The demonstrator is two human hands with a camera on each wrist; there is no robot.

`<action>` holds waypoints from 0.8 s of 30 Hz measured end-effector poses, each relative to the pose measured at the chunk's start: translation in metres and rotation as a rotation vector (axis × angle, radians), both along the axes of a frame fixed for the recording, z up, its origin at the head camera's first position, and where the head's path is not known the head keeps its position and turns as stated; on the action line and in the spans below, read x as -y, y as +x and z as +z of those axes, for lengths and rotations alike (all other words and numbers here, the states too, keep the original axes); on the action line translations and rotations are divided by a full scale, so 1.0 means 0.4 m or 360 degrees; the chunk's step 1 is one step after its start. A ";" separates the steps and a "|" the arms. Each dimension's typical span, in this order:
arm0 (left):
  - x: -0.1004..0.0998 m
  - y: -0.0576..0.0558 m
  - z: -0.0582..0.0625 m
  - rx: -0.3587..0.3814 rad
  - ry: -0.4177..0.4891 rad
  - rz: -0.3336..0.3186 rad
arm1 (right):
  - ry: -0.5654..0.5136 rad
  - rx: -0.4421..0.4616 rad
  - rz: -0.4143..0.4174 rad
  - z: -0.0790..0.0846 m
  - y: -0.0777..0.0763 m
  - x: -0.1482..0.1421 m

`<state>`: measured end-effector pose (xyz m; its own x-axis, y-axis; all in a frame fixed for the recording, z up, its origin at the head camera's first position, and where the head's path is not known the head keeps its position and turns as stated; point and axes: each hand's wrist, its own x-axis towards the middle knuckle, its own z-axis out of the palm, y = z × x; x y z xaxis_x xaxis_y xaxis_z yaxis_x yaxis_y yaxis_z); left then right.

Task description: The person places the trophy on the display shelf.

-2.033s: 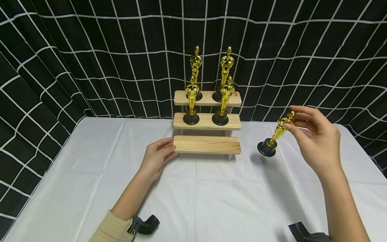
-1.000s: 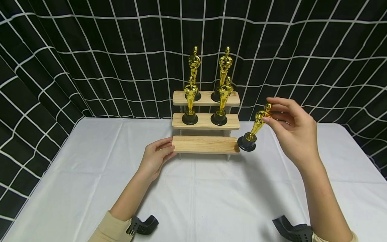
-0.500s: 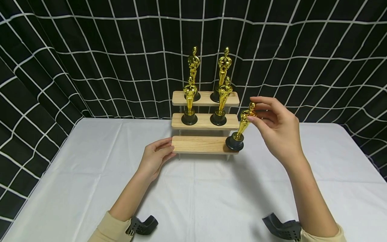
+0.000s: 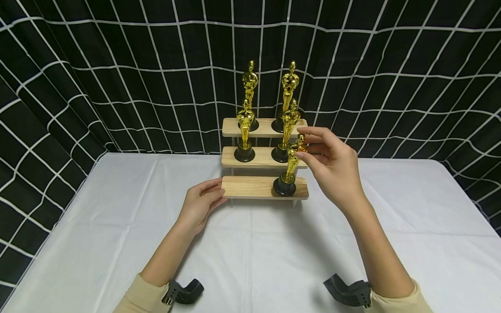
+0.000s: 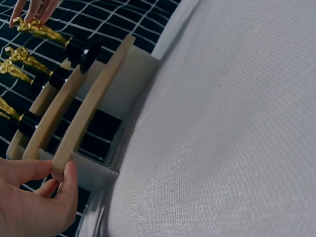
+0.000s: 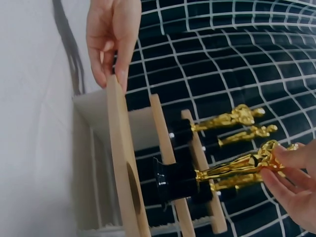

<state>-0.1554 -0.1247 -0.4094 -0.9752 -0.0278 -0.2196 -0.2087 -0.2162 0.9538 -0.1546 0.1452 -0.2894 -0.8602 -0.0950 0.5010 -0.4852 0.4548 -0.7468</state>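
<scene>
My right hand (image 4: 334,167) pinches a gold trophy statuette (image 4: 292,167) by its upper body. The statuette tilts slightly, and its round black base (image 6: 175,181) hangs just above the lowest board, with a gap visible in the right wrist view. My left hand (image 4: 198,203) grips the left end of that board (image 4: 246,187), thumb and fingers around the edge in the left wrist view (image 5: 61,165). The board belongs to a three-step wooden display stand with clear side supports. Two matching statuettes stand on the middle board (image 4: 261,161) and two on the top board (image 4: 263,128).
The stand is on a table with a white cloth (image 4: 250,261). A black curtain with a white grid (image 4: 156,78) hangs close behind it. Black wrist mounts (image 4: 188,290) are strapped at both sleeves.
My right hand has carried the statuette leftward from the table's right side to above the right part of the lowest board. My left hand keeps its grip on the board's left end.
</scene>
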 end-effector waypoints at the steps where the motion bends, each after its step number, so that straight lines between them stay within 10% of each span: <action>1: 0.000 0.000 0.000 0.0001 0.0001 0.0000 | -0.0010 0.0008 0.0010 -0.002 -0.002 0.006; 24: 0.000 0.000 0.002 0.0000 0.0009 -0.0006 | -0.0047 0.0046 0.0216 -0.031 -0.046 0.127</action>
<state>-0.1555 -0.1247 -0.4087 -0.9753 -0.0226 -0.2196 -0.2093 -0.2209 0.9526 -0.1730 0.0944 -0.3019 -0.8545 -0.1970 0.4806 -0.5189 0.3640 -0.7734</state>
